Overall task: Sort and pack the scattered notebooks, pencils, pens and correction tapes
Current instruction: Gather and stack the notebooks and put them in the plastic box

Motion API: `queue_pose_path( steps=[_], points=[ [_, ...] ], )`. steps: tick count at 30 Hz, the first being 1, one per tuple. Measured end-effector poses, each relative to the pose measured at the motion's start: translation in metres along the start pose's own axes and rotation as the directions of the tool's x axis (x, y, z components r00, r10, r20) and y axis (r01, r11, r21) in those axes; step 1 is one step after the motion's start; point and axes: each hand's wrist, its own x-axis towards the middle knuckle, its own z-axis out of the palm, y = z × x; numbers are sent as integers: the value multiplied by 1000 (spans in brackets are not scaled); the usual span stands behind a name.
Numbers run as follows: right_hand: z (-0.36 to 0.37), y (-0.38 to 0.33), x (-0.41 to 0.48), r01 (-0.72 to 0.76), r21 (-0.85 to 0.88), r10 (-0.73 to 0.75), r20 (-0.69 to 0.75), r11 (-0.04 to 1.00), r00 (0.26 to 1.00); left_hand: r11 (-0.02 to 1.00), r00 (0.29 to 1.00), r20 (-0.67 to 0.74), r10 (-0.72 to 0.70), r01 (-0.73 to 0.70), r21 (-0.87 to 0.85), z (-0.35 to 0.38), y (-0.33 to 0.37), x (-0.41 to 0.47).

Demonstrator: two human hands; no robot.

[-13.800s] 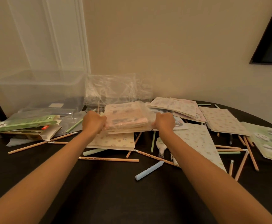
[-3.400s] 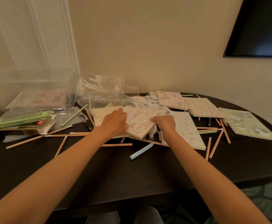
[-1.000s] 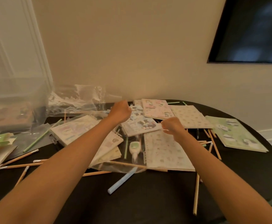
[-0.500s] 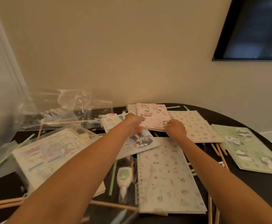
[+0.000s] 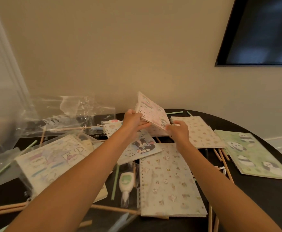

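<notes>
- Wooden pencils (image 5: pixel 113 208) are lying loose just nearer than the cream notebook (image 5: pixel 168 180), their long axes running left to right across the dark table (image 5: pixel 262 198); they look unsorted so far.
- The cream notebook is lying flat with its spiral on the left edge and its long axis running away from the person.
- Just left of the cream notebook, a correction tape (image 5: pixel 126 182) in a clear wrapper is lying with its tip pointing toward the person.
- Further left of it, a pastel notebook (image 5: pixel 53 161) is lying in a plastic sleeve.
- Off the cream notebook's right side, a panda notebook (image 5: pixel 254 154) is lying flat, angled toward the table's rim.
- Beyond the cream notebook's far edge, the left hand (image 5: pixel 133 122) is gripping the pink notebook (image 5: pixel 153 113) at its spiral side.
- The right hand (image 5: pixel 178 131), fingers curled, seems to be pinching its low corner, though blur makes this uncertain.
- The pink notebook is hanging clear of the pile, tilted. Its spiral edge is pointing up toward the wall, and its long axis is slanting from high on the left to low on the right.
- Two hands are probably steadying a floppy cover while it is being pulled free for stacking.
- Far left beyond the cream notebook, crumpled clear bags (image 5: pixel 66 113) are lying against the wall, likely waiting as packing.
</notes>
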Motion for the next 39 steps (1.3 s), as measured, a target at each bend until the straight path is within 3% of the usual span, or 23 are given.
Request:
queue_pose_path(
  steps=[4, 7, 11, 16, 21, 23, 24, 27, 29, 32, 35, 37, 39],
  points=[
    [-7, -24, -31, -228, 309, 181, 172, 923, 968, 998, 998, 42, 46, -44, -53, -29, 14, -37],
    [-9, -35, -56, -355, 602, 143, 372, 715, 917, 994, 993, 78, 91, -86, -74, -57, 21, -69],
    [-4, -38, -96, -539, 666, 165, 540, 515, 825, 988, 996, -56, 76, -83, -132, -88, 27, -100],
    [21, -41, -157, -537, 740, 106, 545, 405, 831, 998, 990, -137, 21, -28, -51, -99, 13, -140],
    [0, -38, -180, -460, 747, -26, 536, 479, 844, 997, 986, -151, 71, -68, 22, -126, 19, -164],
    [-22, -31, -175, -477, 754, -24, 545, 451, 838, 997, 986, -154, 67, -58, 59, -142, 27, -168],
    [-31, -28, -173, -478, 733, -10, 551, 485, 835, 996, 986, -154, 62, -51, 78, -149, 29, -170],
    [-43, -31, -178, -320, 472, 29, 525, 822, 850, 984, 992, -118, 54, -33, 172, -153, 31, -175],
    [-42, -36, -185, -182, 306, 17, 474, 934, 881, 980, 998, -43, 51, -42, 194, -149, 29, -178],
    [-47, -38, -186, -198, 434, 23, 375, 879, 927, 987, 998, 15, 62, -64, 148, -146, 24, -180],
    [-56, -27, -184, -320, 593, 80, 395, 739, 915, 962, 984, -114, 139, -107, 251, -147, 17, -176],
    [-63, -20, -186, -411, 581, 119, 474, 702, 873, 853, 979, -64, 196, -138, 503, -145, 9, -176],
    [-71, -13, -185, -437, 469, 164, 516, 767, 841, 558, 989, 68, 129, -129, 820, -146, -3, -172]
  ],
)
